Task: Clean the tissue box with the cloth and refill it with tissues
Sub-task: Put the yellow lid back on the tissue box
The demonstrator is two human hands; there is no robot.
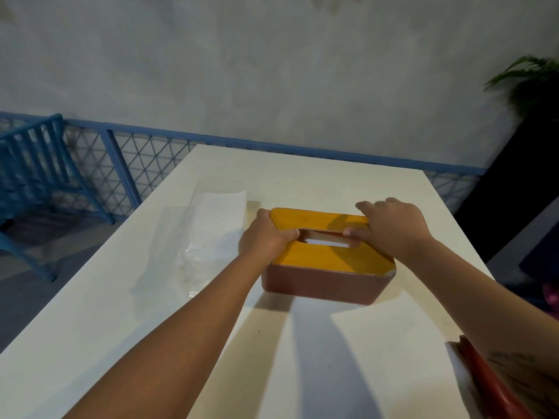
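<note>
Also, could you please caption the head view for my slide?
Left hand and right hand hold the yellow lid on the brown tissue box; a clear tissue pack lies beside it.

The tissue box [317, 285] has a reddish-brown body. Its lid [326, 258] is plain yellow-orange, with white showing through the slot. The table [121, 328] is off-white and unpatterned. The tissues [217, 219] are white under clear wrap. The railing [145, 164] is blue with a diamond lattice mesh. The slatted chair [33, 164] is blue. The wall [272, 71] is mottled grey. The plant [529, 83] is green.
</note>
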